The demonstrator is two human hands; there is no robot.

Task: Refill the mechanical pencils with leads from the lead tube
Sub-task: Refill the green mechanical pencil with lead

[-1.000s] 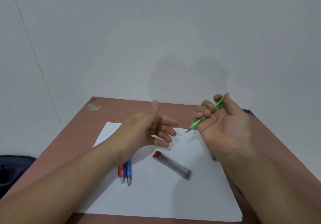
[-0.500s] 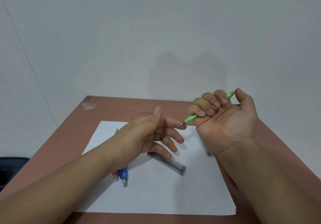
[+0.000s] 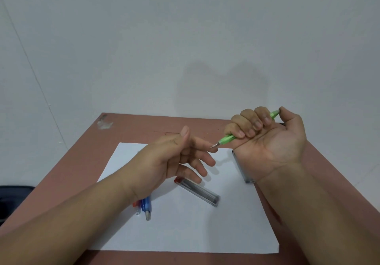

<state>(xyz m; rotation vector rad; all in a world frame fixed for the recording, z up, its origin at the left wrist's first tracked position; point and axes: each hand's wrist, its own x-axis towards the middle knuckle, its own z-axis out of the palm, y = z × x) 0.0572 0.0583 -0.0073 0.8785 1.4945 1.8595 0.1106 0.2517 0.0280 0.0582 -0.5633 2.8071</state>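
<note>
In right hand [image 3: 273, 141] fingers [image 3: 249, 124]: green pencil [image 3: 227, 139].

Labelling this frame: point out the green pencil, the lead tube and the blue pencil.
green pencil [image 3: 227, 139], head view, barrel just below the fist
lead tube [image 3: 202, 192], head view, middle of the clear body
blue pencil [image 3: 147, 207], head view, grip near the tip

White paper sheet [image 3: 185, 229] on brown table [image 3: 144, 125].
</note>
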